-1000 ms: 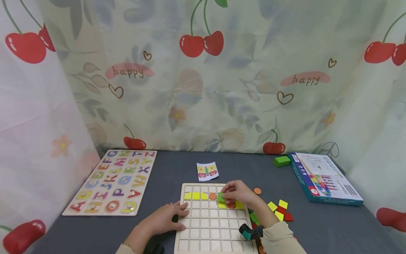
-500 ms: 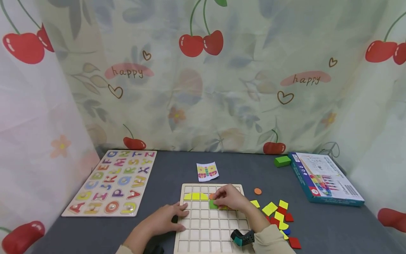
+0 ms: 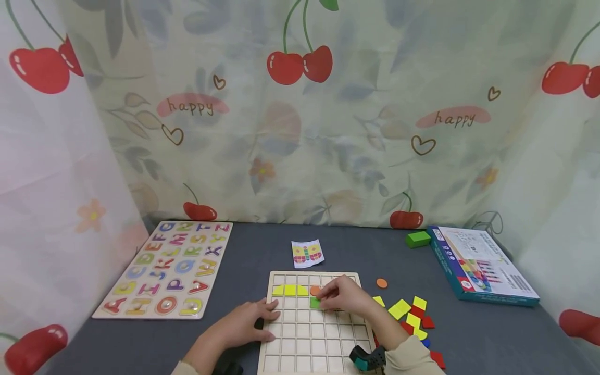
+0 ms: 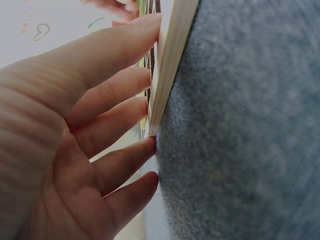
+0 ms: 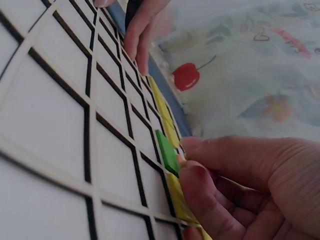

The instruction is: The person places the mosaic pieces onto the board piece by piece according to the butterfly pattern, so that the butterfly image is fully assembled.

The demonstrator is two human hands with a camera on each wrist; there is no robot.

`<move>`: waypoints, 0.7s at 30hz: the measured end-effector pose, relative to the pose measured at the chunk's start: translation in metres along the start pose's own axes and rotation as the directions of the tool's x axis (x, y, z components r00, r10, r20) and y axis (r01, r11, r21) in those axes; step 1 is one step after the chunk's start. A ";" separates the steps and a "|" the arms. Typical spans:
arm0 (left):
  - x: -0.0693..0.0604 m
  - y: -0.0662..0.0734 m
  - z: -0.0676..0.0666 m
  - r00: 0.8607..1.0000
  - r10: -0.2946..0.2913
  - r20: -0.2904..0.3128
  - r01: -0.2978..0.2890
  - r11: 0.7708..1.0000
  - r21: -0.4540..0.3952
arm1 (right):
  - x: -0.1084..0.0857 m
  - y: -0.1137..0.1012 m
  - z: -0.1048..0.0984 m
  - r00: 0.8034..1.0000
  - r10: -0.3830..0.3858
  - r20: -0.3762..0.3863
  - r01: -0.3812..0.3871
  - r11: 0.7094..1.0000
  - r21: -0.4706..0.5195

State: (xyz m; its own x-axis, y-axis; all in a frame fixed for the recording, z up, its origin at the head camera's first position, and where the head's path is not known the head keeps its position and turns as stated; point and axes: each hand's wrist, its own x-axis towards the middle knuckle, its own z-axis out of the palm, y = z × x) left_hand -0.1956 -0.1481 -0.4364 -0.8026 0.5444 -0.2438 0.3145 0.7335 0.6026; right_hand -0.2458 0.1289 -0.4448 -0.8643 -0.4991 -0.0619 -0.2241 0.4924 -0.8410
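The gridded wooden board (image 3: 303,331) lies flat on the table, with several yellow pieces (image 3: 290,290) and an orange disc (image 3: 315,290) in its far row. My right hand (image 3: 346,298) is over the board's far right part, thumb and index finger pinching the edge of a green square (image 3: 315,302). That green square (image 5: 167,152) sits slightly tilted at a cell just below the disc in the right wrist view. Spread fingers of my left hand (image 3: 244,323) rest against the board's left edge; in the left wrist view the fingertips of my left hand (image 4: 105,110) touch its side.
A small picture card (image 3: 307,253) lies beyond the board. At left is an alphabet board (image 3: 161,271). Loose red, yellow and blue pieces (image 3: 399,309) are scattered at right, near a lone orange disc (image 3: 382,283). Farther back are a green block (image 3: 417,239) and a box (image 3: 487,265).
My right hand has moved left across the board, bringing the green square to below the orange disc. Over the last half second it has barely shifted. My left hand has stayed in place.
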 end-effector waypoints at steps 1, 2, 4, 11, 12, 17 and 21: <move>0.000 0.000 0.000 1.000 0.000 0.001 0.000 1.000 0.000 | -0.003 0.001 -0.003 1.000 -0.002 0.005 0.002 1.000 0.011; 0.000 0.000 0.000 1.000 0.000 0.002 0.000 1.000 -0.001 | -0.006 0.001 -0.006 1.000 -0.004 0.007 0.004 1.000 0.021; 0.000 0.000 0.000 1.000 0.002 0.004 -0.002 1.000 -0.003 | -0.013 0.003 -0.013 1.000 0.000 0.011 0.000 0.999 0.047; -0.001 -0.003 0.000 1.000 0.017 0.008 -0.016 1.000 -0.014 | -0.035 0.018 -0.041 0.996 0.094 0.007 -0.094 0.987 0.132; -0.002 -0.003 0.001 1.000 0.016 0.008 -0.016 1.000 -0.015 | -0.038 0.022 -0.044 0.994 0.106 0.003 -0.105 0.985 0.140; -0.002 -0.003 0.001 1.000 0.018 0.006 -0.018 1.000 -0.015 | -0.050 0.039 -0.060 0.990 0.139 -0.038 -0.133 0.982 0.135; -0.002 -0.003 0.000 1.000 0.025 0.002 -0.025 1.000 -0.012 | -0.059 0.048 -0.069 0.982 0.175 -0.067 -0.166 0.978 0.129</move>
State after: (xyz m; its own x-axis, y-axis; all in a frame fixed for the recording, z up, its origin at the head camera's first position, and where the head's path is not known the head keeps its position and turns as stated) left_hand -0.1951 -0.1511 -0.4382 -0.7933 0.5636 -0.2303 0.3286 0.7148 0.6173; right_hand -0.2372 0.2314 -0.4446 -0.9184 -0.3562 -0.1724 -0.0177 0.4723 -0.8813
